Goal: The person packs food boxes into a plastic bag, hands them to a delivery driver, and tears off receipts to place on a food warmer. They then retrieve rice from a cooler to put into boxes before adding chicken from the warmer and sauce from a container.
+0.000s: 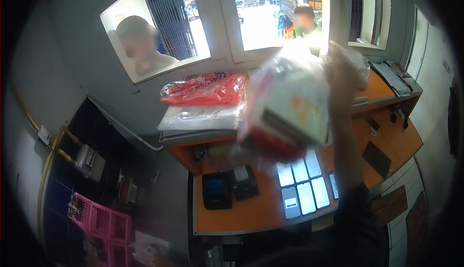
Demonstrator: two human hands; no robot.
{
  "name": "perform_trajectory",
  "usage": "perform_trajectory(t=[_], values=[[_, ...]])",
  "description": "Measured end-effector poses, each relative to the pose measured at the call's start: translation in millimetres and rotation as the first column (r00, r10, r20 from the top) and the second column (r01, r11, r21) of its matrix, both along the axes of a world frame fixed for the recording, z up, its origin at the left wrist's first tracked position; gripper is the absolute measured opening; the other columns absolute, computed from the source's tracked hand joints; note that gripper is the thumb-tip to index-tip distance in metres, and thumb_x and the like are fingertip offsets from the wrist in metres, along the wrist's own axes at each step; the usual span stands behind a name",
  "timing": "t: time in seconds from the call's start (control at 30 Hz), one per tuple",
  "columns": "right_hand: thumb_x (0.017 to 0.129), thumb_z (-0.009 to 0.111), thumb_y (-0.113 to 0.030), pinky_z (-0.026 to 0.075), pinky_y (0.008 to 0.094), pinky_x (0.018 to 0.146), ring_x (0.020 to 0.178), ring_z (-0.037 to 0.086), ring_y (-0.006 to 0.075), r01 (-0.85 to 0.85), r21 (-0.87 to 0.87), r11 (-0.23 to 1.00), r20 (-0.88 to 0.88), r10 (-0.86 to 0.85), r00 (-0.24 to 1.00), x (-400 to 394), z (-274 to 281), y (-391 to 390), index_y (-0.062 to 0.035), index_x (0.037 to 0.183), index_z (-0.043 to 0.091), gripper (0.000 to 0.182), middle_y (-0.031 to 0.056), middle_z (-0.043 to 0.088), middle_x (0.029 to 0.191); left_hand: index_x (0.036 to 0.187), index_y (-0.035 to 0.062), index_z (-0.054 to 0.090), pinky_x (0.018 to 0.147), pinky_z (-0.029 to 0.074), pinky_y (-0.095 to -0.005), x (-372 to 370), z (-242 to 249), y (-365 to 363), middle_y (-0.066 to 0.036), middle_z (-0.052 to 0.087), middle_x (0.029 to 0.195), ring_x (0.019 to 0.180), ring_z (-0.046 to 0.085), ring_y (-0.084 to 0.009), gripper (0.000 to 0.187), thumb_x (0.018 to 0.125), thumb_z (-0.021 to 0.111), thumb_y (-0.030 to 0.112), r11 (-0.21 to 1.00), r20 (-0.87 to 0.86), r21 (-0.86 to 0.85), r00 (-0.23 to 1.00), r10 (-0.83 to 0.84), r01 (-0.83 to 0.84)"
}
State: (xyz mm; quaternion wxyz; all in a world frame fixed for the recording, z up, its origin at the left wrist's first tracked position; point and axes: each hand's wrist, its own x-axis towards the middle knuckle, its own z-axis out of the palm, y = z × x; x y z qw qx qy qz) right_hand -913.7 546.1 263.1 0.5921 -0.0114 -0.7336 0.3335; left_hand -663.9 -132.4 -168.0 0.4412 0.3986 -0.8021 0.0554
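My right hand (pixel 340 71) is raised in front of the window counter, its fingers closed round the top of a clear plastic bag (pixel 290 103). The bag hangs tilted and blurred by motion. Inside it show a pale box with orange print (pixel 297 107) and something red lower down. My right forearm reaches up past several lit phones (pixel 305 197) lying side by side on the orange desk (pixel 261 218). I cannot make out my left hand anywhere in the view.
A red plastic-wrapped pack (pixel 208 88) lies on white plastic packs (pixel 203 117) on the raised counter. Two black devices (pixel 217 192) stand on the desk. Pink crates (pixel 108 223) are at lower left. One person (pixel 137 45) is behind the left window, another (pixel 305 23) outside the middle one.
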Motion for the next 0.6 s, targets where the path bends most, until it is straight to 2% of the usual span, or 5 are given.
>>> perform_trajectory(t=[0.1, 0.2, 0.37, 0.5, 0.6], values=[[0.101, 0.049, -0.018, 0.052, 0.0338, 0.075, 0.071, 0.061, 0.0256, -0.159, -0.253, 0.954, 0.092, 0.187, 0.978, -62.5, 33.4, -14.4, -0.003, 0.115, 0.062, 0.025, 0.0084, 0.064, 0.085, 0.081, -0.009, 0.064, 0.057, 0.049, -0.0522, -0.9, -14.2, -12.7, -0.026, 0.065, 0.071, 0.061, 0.063, -0.0436, 0.05, 0.093, 0.057, 0.039, 0.976, 0.037, 0.209, 0.998, 0.048, -0.055], [0.102, 0.047, -0.028, 0.051, 0.0422, 0.082, 0.096, 0.065, 0.0325, 0.191, 0.18, 0.965, -0.036, -0.188, 0.982, -154.9, 7.6, 21.0, -0.0036, 0.115, 0.063, 0.032, 0.0168, 0.067, 0.098, 0.094, -0.0135, 0.061, 0.063, 0.049, -0.0525, -6.4, -29.3, -14.5, -0.029, 0.067, 0.082, 0.071, 0.065, -0.0457, 0.047, 0.096, 0.054, 0.033, 0.851, 0.077, 0.5, 0.987, 0.141, -0.161], [0.102, 0.037, -0.048, 0.048, 0.0466, 0.088, 0.101, 0.062, 0.0388, 0.23, 0.006, 0.973, 0.236, -0.225, 0.945, -250.6, -17.5, 68.2, -0.0093, 0.112, 0.064, 0.048, 0.0161, 0.066, 0.112, 0.092, -0.0143, 0.06, 0.061, 0.049, -0.0514, -2.3, -39.1, -8.5, -0.029, 0.066, 0.079, 0.069, 0.065, -0.0452, 0.047, 0.096, 0.055, 0.033, 0.933, -0.086, 0.355, 0.992, 0.096, -0.059], [0.103, 0.033, -0.041, 0.047, 0.0514, 0.089, 0.101, 0.062, 0.0423, 0.296, 0.028, 0.955, 0.296, -0.29, 0.91, -254.7, -23.0, 120.8, -0.0047, 0.109, 0.064, 0.049, 0.0209, 0.066, 0.109, 0.089, -0.0148, 0.059, 0.061, 0.049, -0.051, -7.8, -1.0, 16.0, -0.029, 0.065, 0.077, 0.069, 0.065, -0.0447, 0.048, 0.095, 0.056, 0.032, 0.904, -0.086, 0.426, 0.994, 0.068, -0.025], [0.102, 0.035, -0.036, 0.047, 0.0518, 0.088, 0.099, 0.062, 0.0442, 0.355, 0.1, 0.93, 0.225, -0.369, 0.902, -237.3, -42.5, 126.4, -0.0006, 0.109, 0.063, 0.045, 0.0236, 0.066, 0.105, 0.089, -0.0149, 0.059, 0.06, 0.049, -0.051, -1.4, -53.2, -23.5, -0.029, 0.066, 0.076, 0.068, 0.065, -0.0447, 0.05, 0.096, 0.055, 0.035, 0.937, 0.015, 0.323, 0.991, 0.134, -0.131]])
